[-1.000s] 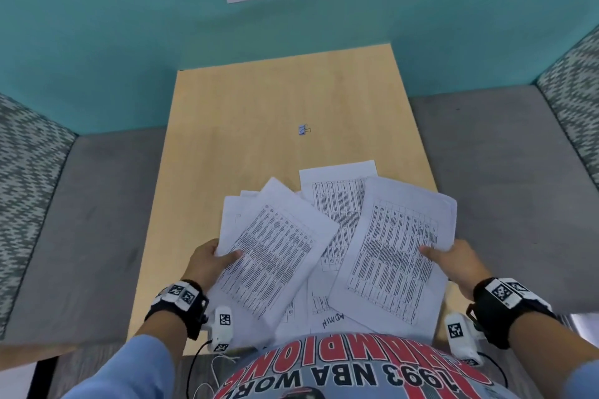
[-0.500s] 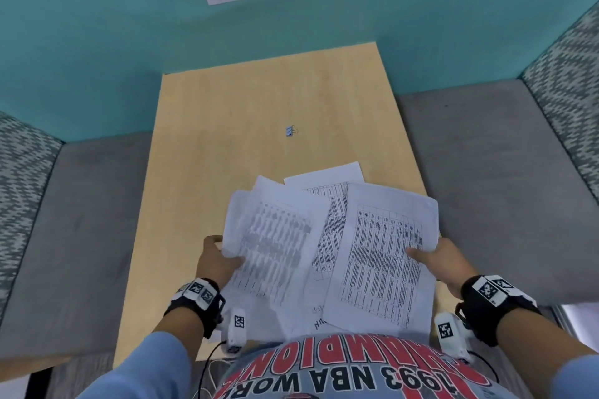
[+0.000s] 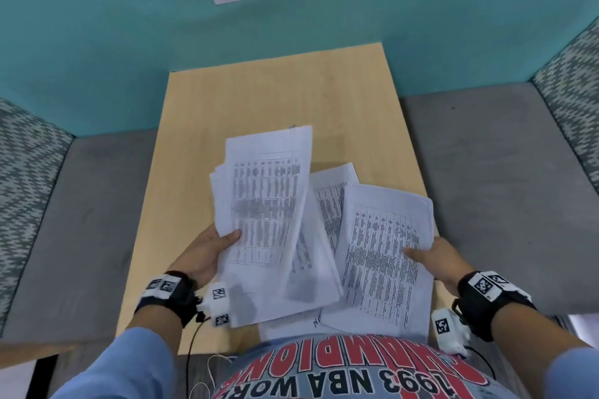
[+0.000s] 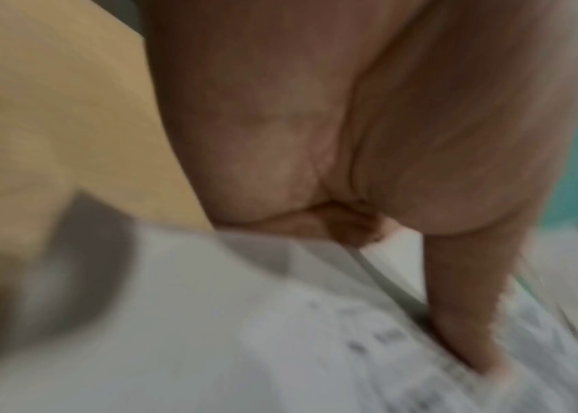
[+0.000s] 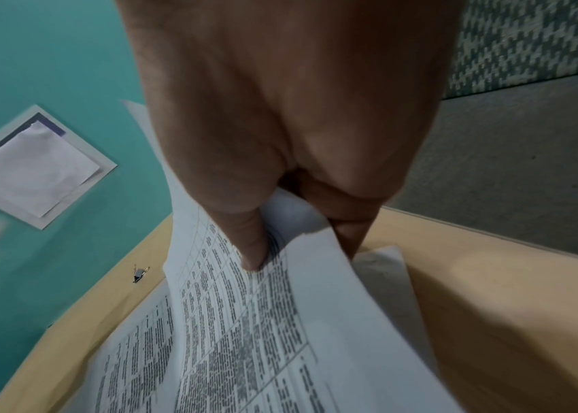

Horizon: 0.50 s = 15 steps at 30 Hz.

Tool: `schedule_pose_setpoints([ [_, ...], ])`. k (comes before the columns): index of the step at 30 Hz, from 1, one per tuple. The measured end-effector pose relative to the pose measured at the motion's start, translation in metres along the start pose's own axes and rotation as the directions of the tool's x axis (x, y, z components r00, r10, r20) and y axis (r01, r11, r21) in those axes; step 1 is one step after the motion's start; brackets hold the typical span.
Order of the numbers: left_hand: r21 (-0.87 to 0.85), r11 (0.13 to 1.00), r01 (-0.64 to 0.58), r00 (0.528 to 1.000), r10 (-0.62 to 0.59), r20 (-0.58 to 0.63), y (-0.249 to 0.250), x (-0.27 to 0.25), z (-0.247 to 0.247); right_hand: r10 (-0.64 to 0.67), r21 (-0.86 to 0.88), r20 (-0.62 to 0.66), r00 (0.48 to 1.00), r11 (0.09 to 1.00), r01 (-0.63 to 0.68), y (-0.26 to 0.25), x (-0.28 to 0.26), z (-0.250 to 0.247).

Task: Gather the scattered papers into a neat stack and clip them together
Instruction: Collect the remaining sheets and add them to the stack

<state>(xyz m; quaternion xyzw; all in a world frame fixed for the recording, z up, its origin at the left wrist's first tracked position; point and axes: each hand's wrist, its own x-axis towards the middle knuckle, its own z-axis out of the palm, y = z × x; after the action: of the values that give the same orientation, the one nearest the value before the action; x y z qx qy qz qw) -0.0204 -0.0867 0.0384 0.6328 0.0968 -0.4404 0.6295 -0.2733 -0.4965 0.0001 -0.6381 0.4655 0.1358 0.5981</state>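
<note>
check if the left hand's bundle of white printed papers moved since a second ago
Yes. The bundle of white printed papers gripped by the left hand has lifted and swung toward the far edge of the light wooden table.

I see a light wood-grain counter point(image 3: 259, 100), its far end against a teal wall and grey floor along both long sides. On its near half lie printed sheets point(image 3: 334, 204) of tabled text, overlapping and askew; the lowest ones point(image 3: 291, 322) rest flat at the near edge, one jutting past it. From the right wrist view a small binder clip point(image 5: 138, 274) lies directly on the bare wood, just beyond the sheets' far edge and apart from them.
</note>
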Motion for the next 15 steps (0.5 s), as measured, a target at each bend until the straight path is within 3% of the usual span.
schedule_pose_setpoints([
  [4, 0.315, 0.947, 0.061, 0.976, 0.010, -0.219, -0.033, 0.026, 0.052, 0.012, 0.067, 0.030, 0.999, 0.998, -0.014, 0.000, -0.004, -0.005],
  [7, 0.522, 0.849, 0.084, 0.966, 0.058, -0.250, -0.053, 0.035, 0.087, 0.035, 0.038, 0.040, 0.999, 0.999, -0.037, 0.007, 0.000, -0.008],
  [11, 0.558, 0.829, 0.041, 0.967, 0.107, -0.230, -0.057, 0.033, 0.121, 0.038, -0.015, 0.057, 0.998, 0.999, -0.037, 0.013, 0.005, -0.009],
  [15, 0.499, 0.864, 0.068, 0.982, 0.030, -0.186, -0.059, 0.042, 0.129, 0.047, -0.046, 0.088, 0.995, 0.998, -0.043, 0.016, 0.008, -0.010],
])
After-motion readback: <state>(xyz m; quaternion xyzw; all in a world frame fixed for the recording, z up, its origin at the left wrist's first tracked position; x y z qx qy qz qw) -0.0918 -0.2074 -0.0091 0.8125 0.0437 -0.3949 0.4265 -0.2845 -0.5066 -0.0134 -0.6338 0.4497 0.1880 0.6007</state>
